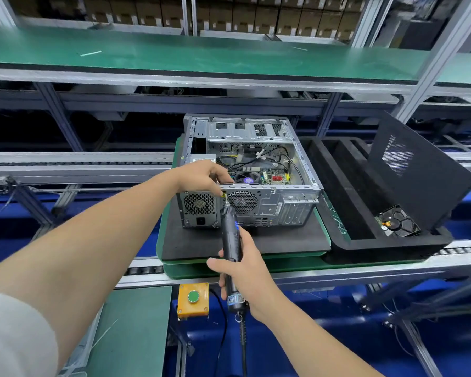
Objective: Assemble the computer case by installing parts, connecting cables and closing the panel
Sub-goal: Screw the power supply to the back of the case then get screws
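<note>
The right hand was curled tight around the lower barrel of a black electric screwdriver. The tool pointed up and away from the person, and its cord trailed down from the butt end. The left hand reached in from the left, its fingers bent, with thumb and forefinger pinching the driver's yellow-marked tip. Whether a screw sat between them was too small to tell. That tip met the upper rear edge of the computer case, just above the round fan grille and beside the power supply's vent.

The case lay on its side with the open face up, showing the motherboard, a cooler fan and loose black cables inside. It rested on a black foam pad, which sat on a green pallet on the roller conveyor.

Just to the right sat a black foam tray with long compartments. A hard drive lay in its near right pocket, and the dark side panel stood tilted in the tray behind it.

Below the pallet, on the near frame, was a yellow box with a green button. A long green shelf ran across above the line, with cartons stacked behind it.
</note>
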A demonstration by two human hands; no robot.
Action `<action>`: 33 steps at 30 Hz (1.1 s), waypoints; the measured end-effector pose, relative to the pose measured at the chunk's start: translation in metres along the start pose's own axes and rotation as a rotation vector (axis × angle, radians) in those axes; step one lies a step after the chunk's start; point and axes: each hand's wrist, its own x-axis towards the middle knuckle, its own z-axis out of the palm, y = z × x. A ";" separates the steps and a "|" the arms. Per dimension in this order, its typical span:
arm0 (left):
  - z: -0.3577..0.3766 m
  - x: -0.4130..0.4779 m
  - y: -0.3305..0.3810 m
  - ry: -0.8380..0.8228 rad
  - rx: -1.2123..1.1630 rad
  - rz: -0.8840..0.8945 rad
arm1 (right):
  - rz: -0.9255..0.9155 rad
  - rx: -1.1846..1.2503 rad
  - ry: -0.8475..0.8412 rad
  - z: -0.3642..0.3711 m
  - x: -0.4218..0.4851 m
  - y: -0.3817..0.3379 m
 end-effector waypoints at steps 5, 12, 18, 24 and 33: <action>0.005 -0.004 -0.003 0.116 0.108 0.017 | 0.077 -0.008 0.017 -0.005 -0.005 0.015; 0.014 -0.008 0.006 0.182 0.076 -0.002 | 0.131 0.060 -0.020 -0.010 -0.011 0.025; 0.015 0.006 0.016 0.242 0.114 -0.134 | 0.185 0.008 -0.070 -0.009 -0.013 0.026; 0.016 0.010 0.015 0.212 0.081 -0.124 | 0.218 0.008 -0.117 -0.001 -0.013 0.021; 0.023 -0.056 0.004 0.589 -0.248 -0.020 | 0.381 0.055 -0.314 0.067 0.002 0.044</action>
